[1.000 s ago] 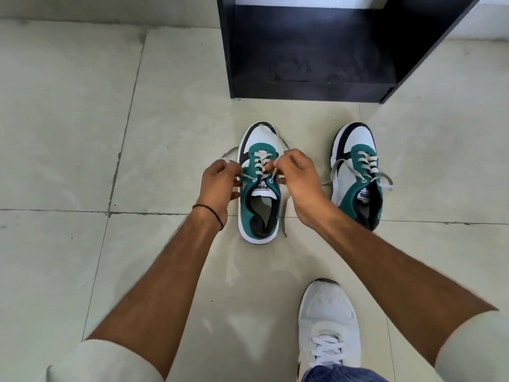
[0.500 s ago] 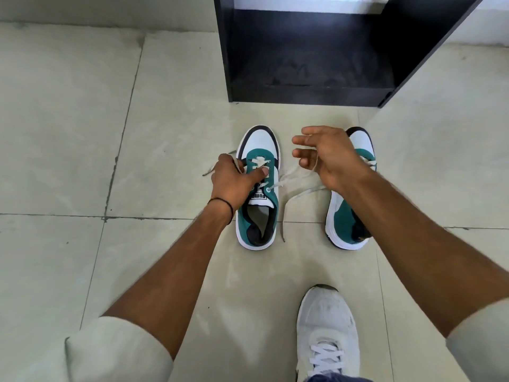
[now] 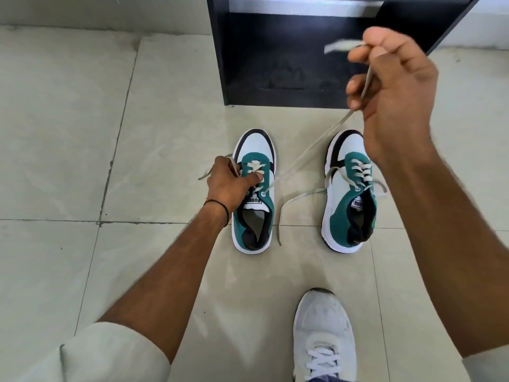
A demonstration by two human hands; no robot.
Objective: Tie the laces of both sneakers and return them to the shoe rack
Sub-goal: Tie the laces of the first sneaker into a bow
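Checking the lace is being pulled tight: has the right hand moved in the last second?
Yes. The right hand has risen from the teal sneaker's eyelets toward the black shoe rack, drawing the lace taut.

I find the pale grey tiled floor point(image 3: 68, 133) open to the left of the teal, white and black left sneaker point(image 3: 253, 216), save for a short lace end point(image 3: 205, 175) trailing from the left hand point(image 3: 231, 183), which pinches it. Between that sneaker and the matching right sneaker point(image 3: 348, 205) a strip of tile shows, but a taut off-white lace point(image 3: 303, 157) crosses it slantwise up to the right hand point(image 3: 394, 86), which grips it. A slack lace end point(image 3: 285, 206) lies beneath. The black open-fronted shoe rack point(image 3: 289, 59) stands just beyond both toes, with the right hand partly before its mouth. A white mesh shoe point(image 3: 323, 326), worn on a foot, occupies the near floor on the right
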